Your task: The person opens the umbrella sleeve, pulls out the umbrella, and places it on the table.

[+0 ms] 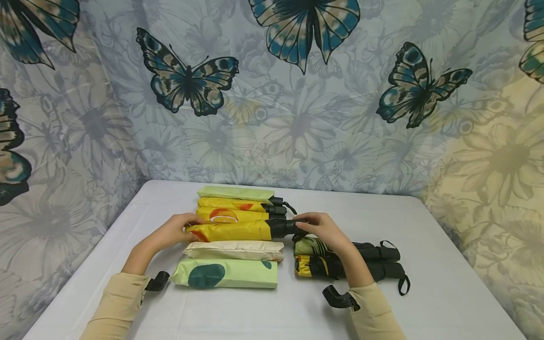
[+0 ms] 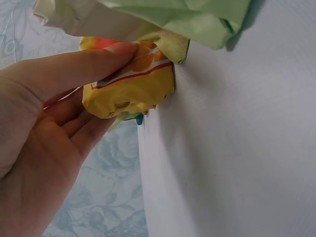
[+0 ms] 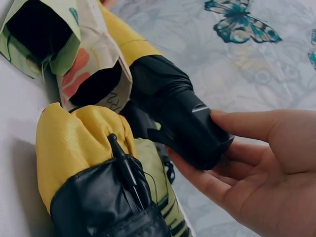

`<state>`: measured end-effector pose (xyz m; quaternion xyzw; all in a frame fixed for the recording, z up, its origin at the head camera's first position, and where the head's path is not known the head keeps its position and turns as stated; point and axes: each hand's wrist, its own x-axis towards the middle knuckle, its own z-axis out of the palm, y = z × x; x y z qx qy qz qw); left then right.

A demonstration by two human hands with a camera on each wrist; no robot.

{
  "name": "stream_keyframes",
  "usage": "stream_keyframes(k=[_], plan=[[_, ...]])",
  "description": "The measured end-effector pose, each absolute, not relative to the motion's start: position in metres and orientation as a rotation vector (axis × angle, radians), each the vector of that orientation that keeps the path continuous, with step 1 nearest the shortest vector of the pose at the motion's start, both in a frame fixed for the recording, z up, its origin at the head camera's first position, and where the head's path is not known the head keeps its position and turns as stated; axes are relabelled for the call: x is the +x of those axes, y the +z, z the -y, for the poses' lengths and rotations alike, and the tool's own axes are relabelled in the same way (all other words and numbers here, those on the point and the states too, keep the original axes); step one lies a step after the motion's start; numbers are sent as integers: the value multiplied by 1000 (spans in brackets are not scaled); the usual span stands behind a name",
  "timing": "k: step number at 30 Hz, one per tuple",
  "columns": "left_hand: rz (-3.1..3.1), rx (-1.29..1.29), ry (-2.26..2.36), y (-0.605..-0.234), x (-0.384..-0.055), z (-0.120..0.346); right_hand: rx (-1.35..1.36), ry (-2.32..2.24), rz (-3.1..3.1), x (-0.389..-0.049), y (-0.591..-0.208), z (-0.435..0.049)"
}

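Note:
A folded umbrella in a yellow sleeve (image 1: 238, 231) lies crosswise between my hands. My left hand (image 1: 172, 232) pinches its left end, thumb over the orange-slice print in the left wrist view. At the other end, my right hand (image 1: 324, 230) holds the black handle (image 3: 192, 123) between thumb and fingers. Behind it lie two more yellow-sleeved umbrellas (image 1: 242, 216) and a light green sleeved one (image 1: 235, 192). Nearer me are a cream sleeve (image 1: 233, 250) and a light green sleeve with dark dots (image 1: 244, 275); their dark open ends face right in the right wrist view.
To the right, below my right forearm, lie a green-and-black folded umbrella (image 1: 376, 252) and a yellow-and-black one (image 1: 382, 270) with wrist straps. The white-covered table (image 1: 221, 316) meets a butterfly-patterned cloth (image 1: 297, 132) behind and at the sides.

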<state>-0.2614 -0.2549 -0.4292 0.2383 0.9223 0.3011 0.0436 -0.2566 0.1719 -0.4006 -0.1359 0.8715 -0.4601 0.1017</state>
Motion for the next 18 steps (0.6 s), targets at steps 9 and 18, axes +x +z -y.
stream_keyframes(k=[9, 18], plan=[[-2838, 743, 921, -432, -263, 254, -303, -1432, -2548, -253, -400, -180], [-2873, 779, 911, -433, -263, 253, -295, -1473, -2530, -251, -398, -189]])
